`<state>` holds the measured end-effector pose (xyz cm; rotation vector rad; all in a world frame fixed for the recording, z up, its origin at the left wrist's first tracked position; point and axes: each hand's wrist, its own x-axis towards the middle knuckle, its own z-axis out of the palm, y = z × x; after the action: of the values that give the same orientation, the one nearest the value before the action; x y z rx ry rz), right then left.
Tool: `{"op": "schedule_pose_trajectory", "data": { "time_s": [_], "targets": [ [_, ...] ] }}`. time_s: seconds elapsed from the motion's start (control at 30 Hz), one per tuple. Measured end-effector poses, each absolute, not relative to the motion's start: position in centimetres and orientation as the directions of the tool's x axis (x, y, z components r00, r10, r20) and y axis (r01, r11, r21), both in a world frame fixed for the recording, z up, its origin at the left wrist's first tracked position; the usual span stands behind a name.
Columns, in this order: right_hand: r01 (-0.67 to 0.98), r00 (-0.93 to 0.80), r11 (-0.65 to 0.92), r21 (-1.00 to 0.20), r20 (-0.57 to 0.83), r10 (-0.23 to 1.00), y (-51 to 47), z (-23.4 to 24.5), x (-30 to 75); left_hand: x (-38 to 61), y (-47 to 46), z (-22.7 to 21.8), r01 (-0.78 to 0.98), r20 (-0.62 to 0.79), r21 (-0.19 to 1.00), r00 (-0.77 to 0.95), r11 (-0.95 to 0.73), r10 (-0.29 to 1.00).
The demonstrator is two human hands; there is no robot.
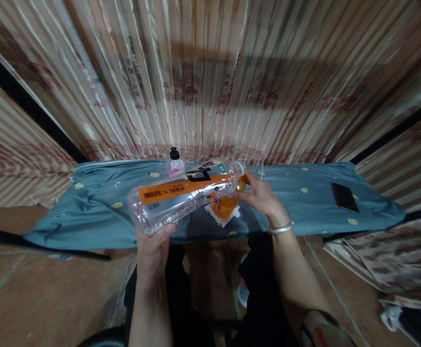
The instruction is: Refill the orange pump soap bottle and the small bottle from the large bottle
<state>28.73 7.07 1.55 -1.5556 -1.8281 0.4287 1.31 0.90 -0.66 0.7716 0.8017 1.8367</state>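
Note:
My left hand grips the base of a large clear plastic bottle with an orange and grey label, held tilted almost on its side, neck pointing right. The bottle looks nearly empty. My right hand, a silver bangle on its wrist, is closed by the bottle's neck and around a small glass of orange liquid. The glass stands on a white tissue on the table covered with a blue-grey cloth.
A small clear bottle with a black cap stands behind the big bottle. A black phone lies on the cloth at the right. A striped curtain hangs behind the table. My dark-trousered legs are below the table edge.

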Motion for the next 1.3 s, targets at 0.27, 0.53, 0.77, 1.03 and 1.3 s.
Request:
{"op": "schedule_pose_trajectory", "data": {
  "time_s": [0.27, 0.53, 0.77, 1.03, 1.3],
  "targets": [
    [0.728, -0.051, 0.229, -0.646, 0.281, 0.958, 7.09, 1.69, 28.71, 1.39, 0.99, -0.49, -0.507, 0.173, 0.793, -0.344, -0.337, 0.923],
    [0.717, -0.070, 0.261, -0.646, 0.306, 0.950, 7.13, 1.40, 28.86, 1.38, 0.87, -0.38, -0.520, 0.144, 0.791, -0.351, -0.321, 0.925],
    [0.714, -0.070, 0.262, -0.649, 0.307, 0.949, 7.10, 1.48, 28.77, 1.43, 0.86, -0.36, -0.508, 0.149, 0.801, -0.343, -0.317, 0.927],
    [0.716, -0.077, 0.268, -0.645, 0.308, 0.948, 6.99, 1.58, 28.79, 1.41, 0.79, -0.42, -0.499, 0.168, 0.802, -0.341, -0.329, 0.925],
    [0.714, -0.074, 0.263, -0.649, 0.304, 0.950, 7.08, 1.53, 28.78, 1.45, 0.92, -0.52, -0.507, 0.176, 0.794, -0.335, -0.335, 0.925]
  ]
}}
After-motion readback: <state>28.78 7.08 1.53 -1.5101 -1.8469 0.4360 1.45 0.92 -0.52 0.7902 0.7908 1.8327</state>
